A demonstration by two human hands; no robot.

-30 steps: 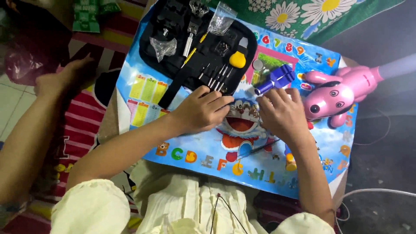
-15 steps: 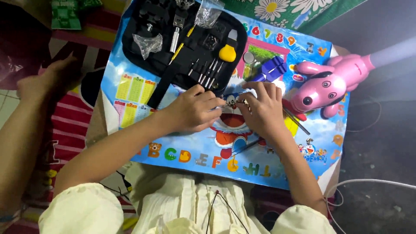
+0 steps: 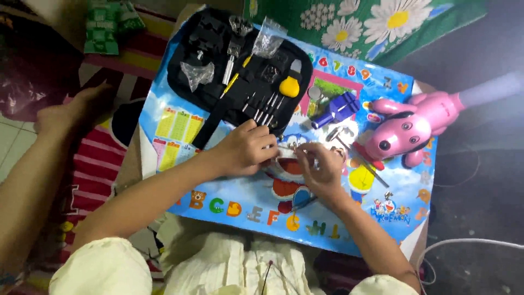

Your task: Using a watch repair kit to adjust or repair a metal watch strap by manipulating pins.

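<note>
Black tool case (image 3: 218, 60) beyond hands, pink dog toy (image 3: 415, 128) right; left hand (image 3: 245, 150) and right hand (image 3: 322, 169) both pinch a small part (image 3: 297, 155) between them, identity unclear.

Small silvery part (image 3: 293, 154), mostly hidden, pinched between fingertips of both hands, just above blue cartoon mat (image 3: 229, 202).

Whatever the hands (image 3: 286, 155) pinch between them is too small to tell; fingers cover it. The green packet (image 3: 106, 24) is cut off by the top edge.

Tool case (image 3: 218, 60) at mat's (image 3: 229, 202) far left; dog toy (image 3: 415, 125) right; hands (image 3: 284, 155) between, nearer.
</note>
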